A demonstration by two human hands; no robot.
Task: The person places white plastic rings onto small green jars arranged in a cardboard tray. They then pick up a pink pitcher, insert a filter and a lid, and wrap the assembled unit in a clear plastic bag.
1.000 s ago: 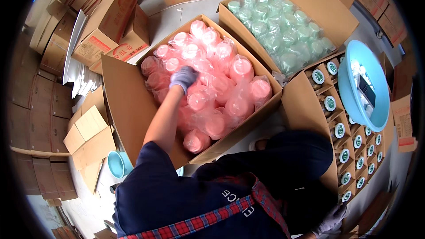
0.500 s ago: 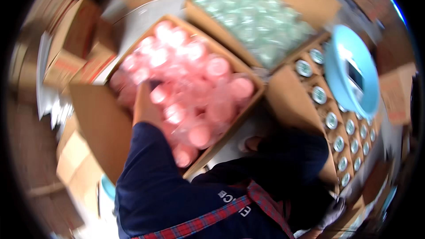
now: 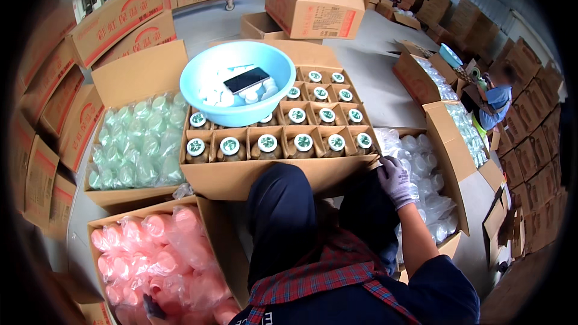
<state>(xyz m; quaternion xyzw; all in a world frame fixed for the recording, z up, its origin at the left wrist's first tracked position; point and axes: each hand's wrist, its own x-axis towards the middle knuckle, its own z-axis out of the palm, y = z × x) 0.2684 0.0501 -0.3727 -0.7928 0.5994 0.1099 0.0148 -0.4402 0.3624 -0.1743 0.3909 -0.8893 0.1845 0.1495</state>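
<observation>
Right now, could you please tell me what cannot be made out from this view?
In the head view:
Left hand: dark and only partly visible near the lower edge; its grip is unclear.
Right hand: what its fingertips hold, if anything, is too small to tell.
Pink wrapped containers: the lower edge cuts off the nearest ones.
Capped jars: the blue basin hides some.
Co-worker: too small to tell what they hold.

Basin [image 3: 235, 118] — seemingly atop bottles [image 3: 303, 143]
</observation>
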